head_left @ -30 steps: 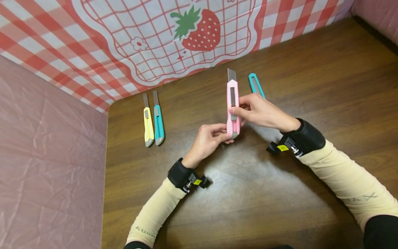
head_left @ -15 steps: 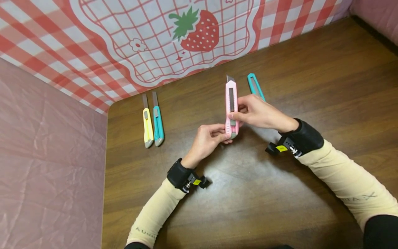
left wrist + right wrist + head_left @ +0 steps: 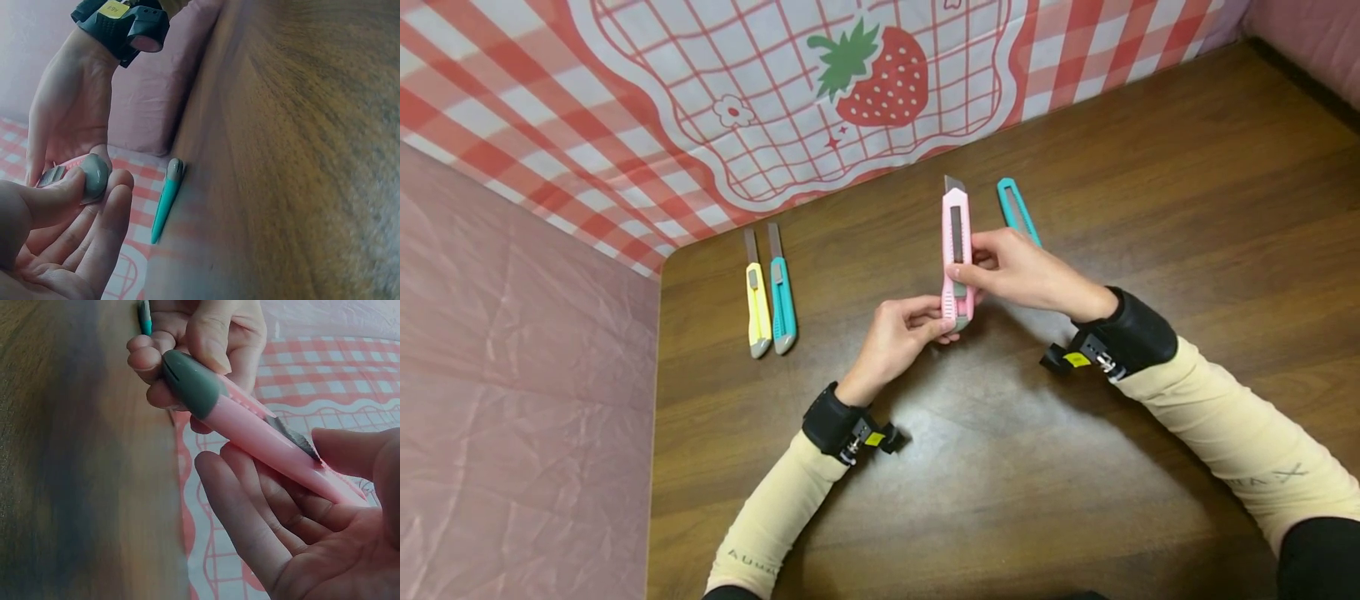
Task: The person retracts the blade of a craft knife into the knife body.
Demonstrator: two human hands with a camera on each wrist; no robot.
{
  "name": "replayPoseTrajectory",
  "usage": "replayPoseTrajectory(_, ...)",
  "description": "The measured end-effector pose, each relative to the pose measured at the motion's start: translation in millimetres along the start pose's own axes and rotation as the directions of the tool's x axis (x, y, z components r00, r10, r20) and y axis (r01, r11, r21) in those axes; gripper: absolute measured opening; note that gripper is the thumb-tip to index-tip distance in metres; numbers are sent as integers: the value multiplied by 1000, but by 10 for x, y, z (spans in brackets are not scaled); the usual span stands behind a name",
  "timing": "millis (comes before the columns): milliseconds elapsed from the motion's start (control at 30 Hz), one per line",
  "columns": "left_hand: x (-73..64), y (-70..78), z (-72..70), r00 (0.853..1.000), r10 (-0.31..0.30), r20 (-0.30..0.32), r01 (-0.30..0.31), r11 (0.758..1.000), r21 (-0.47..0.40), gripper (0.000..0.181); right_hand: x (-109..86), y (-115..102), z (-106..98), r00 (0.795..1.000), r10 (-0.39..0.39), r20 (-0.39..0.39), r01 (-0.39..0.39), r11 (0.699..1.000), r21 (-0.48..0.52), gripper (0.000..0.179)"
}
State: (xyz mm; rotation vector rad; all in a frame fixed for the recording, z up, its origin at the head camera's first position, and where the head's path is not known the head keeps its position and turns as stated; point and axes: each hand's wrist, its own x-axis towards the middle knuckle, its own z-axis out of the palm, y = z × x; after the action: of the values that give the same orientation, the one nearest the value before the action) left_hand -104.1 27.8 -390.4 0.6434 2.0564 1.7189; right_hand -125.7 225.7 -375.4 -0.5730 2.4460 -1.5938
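Observation:
Both hands hold a pink utility knife (image 3: pixel 965 225) above the table, its short exposed blade (image 3: pixel 953 182) pointing toward the back. My left hand (image 3: pixel 891 337) pinches the grey end cap (image 3: pixel 194 384) between thumb and fingers. From the side, my right hand (image 3: pixel 1026 271) grips the body; its thumb sits at the grey slider (image 3: pixel 290 437), with fingers beneath the handle. In the left wrist view the end cap faces the camera and hides most of the body. A teal utility knife (image 3: pixel 1017 208) lies behind the right hand, its lower part hidden.
At the left of the wooden table (image 3: pixel 1000 500), a yellow utility knife (image 3: pixel 758 308) and another teal utility knife (image 3: pixel 783 308) lie side by side with long blades out. A checked strawberry cloth (image 3: pixel 730 158) hangs along the back edge. Pink fabric (image 3: pixel 520 375) borders the left side.
The pink knife's blade shows shorter than a second ago. The right thumb slid down toward the end cap, then slightly back up along with the knife. The left hand keeps its pinch.

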Motion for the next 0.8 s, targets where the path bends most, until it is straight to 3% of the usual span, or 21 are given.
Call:
replayPoseTrajectory(600, -10, -13, 3, 1000, 4, 5, -4, 1000, -22, 23, 11, 36, 46, 997, -33, -72, 29, 998, -61, 15)
replayPoseTrajectory(800, -15, 1, 11, 1000, 13, -10, -13, 1000, -8, 23, 12, 30, 48, 997, -5, -82, 1, 999, -50, 17)
